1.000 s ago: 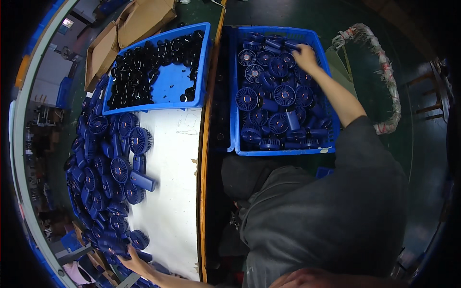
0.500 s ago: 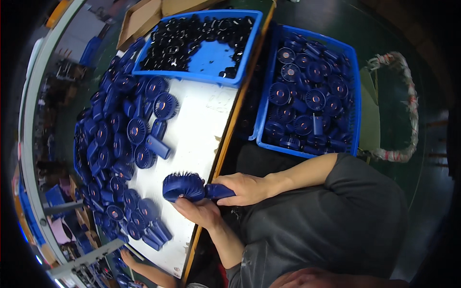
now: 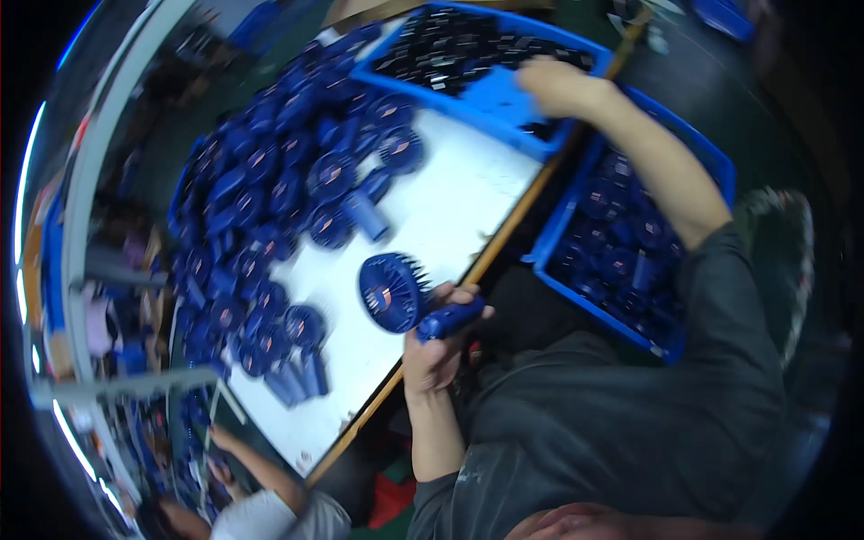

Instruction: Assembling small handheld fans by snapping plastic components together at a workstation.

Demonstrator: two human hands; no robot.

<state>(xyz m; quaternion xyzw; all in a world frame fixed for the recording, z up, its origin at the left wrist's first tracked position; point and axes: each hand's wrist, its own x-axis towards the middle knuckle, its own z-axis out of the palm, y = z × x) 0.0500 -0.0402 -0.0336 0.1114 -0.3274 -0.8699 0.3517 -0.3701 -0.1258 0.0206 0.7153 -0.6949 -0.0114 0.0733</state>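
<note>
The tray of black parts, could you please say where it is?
In the head view, the tray sits at the top, just right of centre, on the white table, under the right hand.

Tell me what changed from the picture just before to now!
The right grip let go of the fan and went out over the blue tray of black parts. The left grip still holds the fan. The fan pile stayed on the white table.
</note>
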